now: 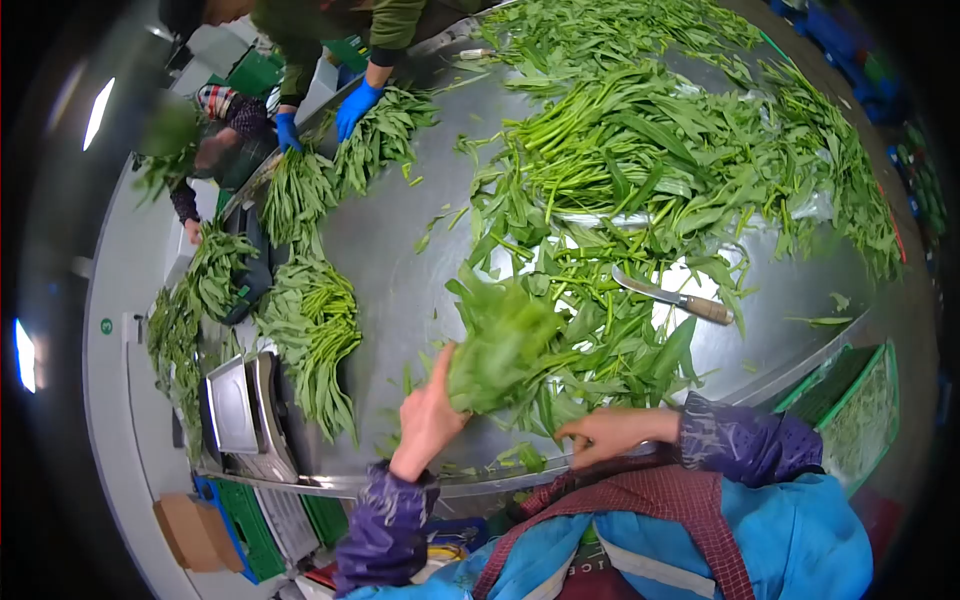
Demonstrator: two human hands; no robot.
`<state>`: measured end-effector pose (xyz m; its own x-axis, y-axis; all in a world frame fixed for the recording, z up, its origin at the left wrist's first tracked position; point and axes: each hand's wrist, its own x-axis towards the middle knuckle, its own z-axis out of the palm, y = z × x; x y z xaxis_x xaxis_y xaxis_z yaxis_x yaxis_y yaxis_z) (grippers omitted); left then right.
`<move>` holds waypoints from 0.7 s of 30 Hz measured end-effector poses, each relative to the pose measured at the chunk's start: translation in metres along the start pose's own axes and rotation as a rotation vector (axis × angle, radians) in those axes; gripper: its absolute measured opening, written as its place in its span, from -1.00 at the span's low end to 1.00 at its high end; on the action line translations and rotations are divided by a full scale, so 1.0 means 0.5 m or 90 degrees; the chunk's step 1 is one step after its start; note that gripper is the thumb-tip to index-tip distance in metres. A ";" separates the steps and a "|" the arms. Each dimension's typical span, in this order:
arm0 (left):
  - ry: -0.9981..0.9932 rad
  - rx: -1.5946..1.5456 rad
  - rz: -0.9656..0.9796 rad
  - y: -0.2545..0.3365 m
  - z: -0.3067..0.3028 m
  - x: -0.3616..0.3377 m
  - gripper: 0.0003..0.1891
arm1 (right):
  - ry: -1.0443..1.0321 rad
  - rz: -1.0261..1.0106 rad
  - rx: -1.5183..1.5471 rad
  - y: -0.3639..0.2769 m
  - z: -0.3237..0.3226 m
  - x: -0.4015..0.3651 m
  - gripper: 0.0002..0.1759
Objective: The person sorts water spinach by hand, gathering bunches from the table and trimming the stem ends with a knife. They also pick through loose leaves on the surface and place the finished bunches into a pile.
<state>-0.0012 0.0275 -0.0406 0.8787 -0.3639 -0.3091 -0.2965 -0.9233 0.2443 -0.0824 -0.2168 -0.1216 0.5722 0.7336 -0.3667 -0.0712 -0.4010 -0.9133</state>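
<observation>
My left hand is closed around the near side of a bunch of water spinach, which is blurred by motion above the metal table. To its right, my right hand hovers by the table's near edge, fingers loosely bent and apart, with nothing visible in them. Loose water spinach stems and leaves lie just beyond that hand. On these stems rests a knife with a curved blade and wooden handle, its handle pointing right.
A large heap of greens covers the table's far right. Bundles line the left side, near a scale. Across the table, a co-worker's blue-gloved hands touch bundles; another person stands farther left. A green crate sits at right.
</observation>
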 end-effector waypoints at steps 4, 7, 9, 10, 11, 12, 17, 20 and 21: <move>0.051 0.072 0.073 -0.068 0.058 -0.009 -0.23 | 0.144 0.084 0.112 0.030 0.004 -0.002 -0.54; 0.074 0.047 -0.034 -0.009 0.010 -0.028 -0.20 | 0.387 0.032 0.004 0.039 -0.026 -0.016 -0.58; 0.094 0.058 -0.002 -0.012 0.010 -0.031 -0.21 | 0.430 0.046 0.190 0.052 -0.044 -0.027 -0.61; 0.132 0.063 0.023 -0.011 0.012 -0.033 -0.21 | 0.430 0.063 0.225 0.023 -0.054 -0.039 -0.65; 0.140 0.056 0.012 -0.013 0.018 -0.041 -0.21 | 0.420 0.062 0.213 0.010 -0.061 -0.047 -0.65; 0.129 0.101 0.043 -0.018 0.024 -0.043 -0.24 | 0.430 0.028 0.248 0.002 -0.070 -0.050 -0.67; 0.194 0.137 0.104 -0.019 0.021 -0.049 -0.34 | 0.559 -0.052 0.325 -0.047 -0.097 -0.071 -0.75; 0.207 0.167 0.105 -0.001 0.022 -0.061 -0.38 | 0.611 -0.065 0.181 -0.089 -0.104 -0.080 -0.69; 0.239 0.147 0.098 0.007 0.021 -0.067 -0.40 | 0.615 -0.061 0.188 -0.097 -0.100 -0.078 -0.69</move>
<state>-0.0355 0.0353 -0.0391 0.8797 -0.4689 0.0795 -0.4726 -0.8805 0.0363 -0.0603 -0.2538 -0.0543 0.9926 -0.0544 -0.1086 -0.1143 -0.1165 -0.9866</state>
